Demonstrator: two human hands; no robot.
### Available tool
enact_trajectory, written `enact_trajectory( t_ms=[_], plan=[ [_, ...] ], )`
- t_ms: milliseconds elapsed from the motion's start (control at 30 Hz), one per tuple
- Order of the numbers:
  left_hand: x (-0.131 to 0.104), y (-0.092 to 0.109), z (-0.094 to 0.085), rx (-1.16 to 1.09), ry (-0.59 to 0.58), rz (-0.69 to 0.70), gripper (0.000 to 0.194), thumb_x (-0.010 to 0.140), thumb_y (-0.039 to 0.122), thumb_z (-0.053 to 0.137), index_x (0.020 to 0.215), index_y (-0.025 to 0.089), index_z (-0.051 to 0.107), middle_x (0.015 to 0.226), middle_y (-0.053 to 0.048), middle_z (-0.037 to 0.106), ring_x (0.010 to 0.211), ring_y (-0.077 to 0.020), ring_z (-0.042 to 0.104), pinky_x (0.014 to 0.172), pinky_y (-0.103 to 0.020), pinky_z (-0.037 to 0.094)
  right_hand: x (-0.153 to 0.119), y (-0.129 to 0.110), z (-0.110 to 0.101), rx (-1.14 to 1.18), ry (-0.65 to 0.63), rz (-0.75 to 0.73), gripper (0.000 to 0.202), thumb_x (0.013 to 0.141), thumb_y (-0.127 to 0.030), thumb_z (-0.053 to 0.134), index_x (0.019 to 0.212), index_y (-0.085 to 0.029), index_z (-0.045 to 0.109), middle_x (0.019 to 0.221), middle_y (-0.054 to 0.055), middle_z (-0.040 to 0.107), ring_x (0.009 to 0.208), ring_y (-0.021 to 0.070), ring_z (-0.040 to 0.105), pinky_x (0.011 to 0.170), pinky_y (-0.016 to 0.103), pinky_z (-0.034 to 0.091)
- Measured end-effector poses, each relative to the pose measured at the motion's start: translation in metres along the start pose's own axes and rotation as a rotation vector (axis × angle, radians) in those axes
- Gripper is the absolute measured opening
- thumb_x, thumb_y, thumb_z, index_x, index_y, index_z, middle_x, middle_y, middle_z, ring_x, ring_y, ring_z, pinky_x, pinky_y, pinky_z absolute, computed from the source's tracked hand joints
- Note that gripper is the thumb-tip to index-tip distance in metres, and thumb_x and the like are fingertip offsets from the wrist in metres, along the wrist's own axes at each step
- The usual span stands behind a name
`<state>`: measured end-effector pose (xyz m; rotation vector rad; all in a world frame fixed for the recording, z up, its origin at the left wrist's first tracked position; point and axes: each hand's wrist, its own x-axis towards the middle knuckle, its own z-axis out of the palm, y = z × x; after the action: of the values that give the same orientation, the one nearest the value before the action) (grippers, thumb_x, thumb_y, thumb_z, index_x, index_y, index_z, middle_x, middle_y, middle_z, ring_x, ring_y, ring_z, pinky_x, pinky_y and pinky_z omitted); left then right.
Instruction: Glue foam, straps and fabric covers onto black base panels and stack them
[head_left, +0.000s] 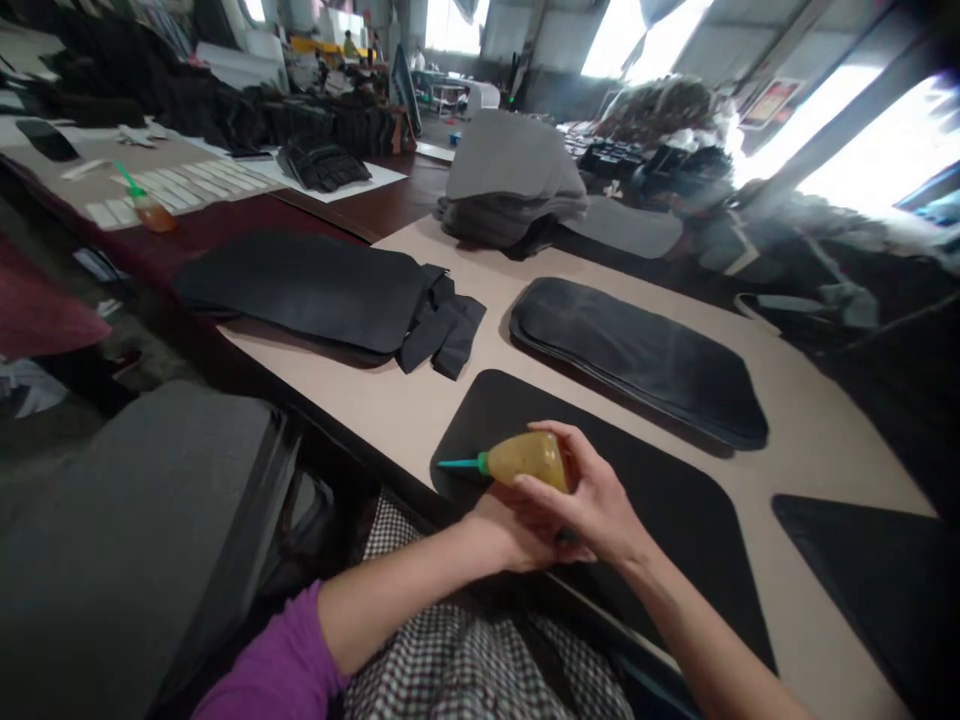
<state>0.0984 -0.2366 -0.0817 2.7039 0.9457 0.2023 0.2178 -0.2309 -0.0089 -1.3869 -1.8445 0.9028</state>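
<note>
My right hand point(592, 490) is closed around a squeeze bottle point(526, 460) of yellowish-brown liquid, probably glue. The bottle lies tilted on its side, its green cap and thin teal nozzle pointing left. My left hand point(529, 535) is just beneath the bottle and my right hand; its fingers are mostly hidden, so its grip does not show. Under both hands a flat black panel point(675, 520) with rounded corners lies on the tan tabletop point(832, 440). The nozzle tip hangs over the panel's left end; whether it touches cannot be made out.
Beyond the panel lies a stack of black padded pieces point(637, 350). Large black sheets point(307, 290) and black strips point(450, 330) are at left. Grey pieces point(510, 170) are piled behind. Another bottle point(150, 208) stands far left. A dark stack point(127, 530) sits beside me.
</note>
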Motion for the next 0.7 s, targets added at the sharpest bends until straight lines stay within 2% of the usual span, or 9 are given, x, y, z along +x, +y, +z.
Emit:
enact_trajectory(
  t_ms=[167, 333, 433, 567, 700],
  plan=[
    [-0.001, 0.0, -0.006, 0.012, 0.063, 0.02, 0.07, 0.102, 0.06, 0.035, 0.153, 0.014, 0.043, 0.164, -0.008, 0.037, 0.156, -0.0322, 0.016, 0.128, -0.047, 0.017, 0.003, -0.009, 0.002, 0.018, 0.033, 0.034, 0.054, 0.084, -0.054, 0.077, 0.128, -0.03, 0.057, 0.112, 0.004, 0.069, 0.096, 0.0252, 0.069, 0.085, 0.037, 0.056],
    [0.0, -0.003, 0.001, -0.057, 0.063, 0.042, 0.067, 0.103, 0.06, 0.035, 0.148, 0.012, 0.05, 0.158, -0.012, 0.046, 0.153, -0.0322, 0.026, 0.127, -0.05, 0.017, 0.01, -0.012, 0.008, 0.017, 0.093, 0.092, 0.049, 0.082, -0.056, 0.076, 0.118, -0.027, 0.061, 0.105, 0.002, 0.069, 0.092, 0.0236, 0.067, 0.081, 0.034, 0.055],
    [0.002, -0.004, 0.005, -0.091, 0.059, 0.035, 0.07, 0.103, 0.061, 0.032, 0.146, 0.011, 0.052, 0.158, -0.013, 0.047, 0.15, -0.031, 0.031, 0.126, -0.048, 0.022, 0.014, -0.007, 0.011, 0.026, 0.094, 0.156, 0.049, 0.081, -0.057, 0.075, 0.116, -0.026, 0.062, 0.104, 0.002, 0.07, 0.094, 0.0243, 0.066, 0.079, 0.033, 0.054],
    [0.004, -0.004, 0.003, -0.088, 0.037, 0.032, 0.072, 0.101, 0.066, 0.032, 0.14, 0.011, 0.057, 0.147, -0.013, 0.058, 0.143, -0.0293, 0.043, 0.123, -0.044, 0.028, 0.02, 0.005, 0.012, 0.044, 0.122, 0.24, 0.047, 0.081, -0.059, 0.074, 0.113, -0.026, 0.064, 0.1, 0.002, 0.071, 0.092, 0.0248, 0.067, 0.08, 0.034, 0.053],
    [0.004, -0.005, -0.003, -0.013, 0.092, 0.053, 0.071, 0.099, 0.069, 0.032, 0.136, 0.015, 0.06, 0.145, -0.014, 0.059, 0.141, -0.0315, 0.043, 0.12, -0.052, 0.028, 0.035, 0.015, 0.007, 0.04, 0.163, 0.303, 0.051, 0.08, -0.063, 0.074, 0.113, -0.026, 0.066, 0.093, 0.002, 0.072, 0.079, 0.0234, 0.067, 0.065, 0.031, 0.053]
  ],
)
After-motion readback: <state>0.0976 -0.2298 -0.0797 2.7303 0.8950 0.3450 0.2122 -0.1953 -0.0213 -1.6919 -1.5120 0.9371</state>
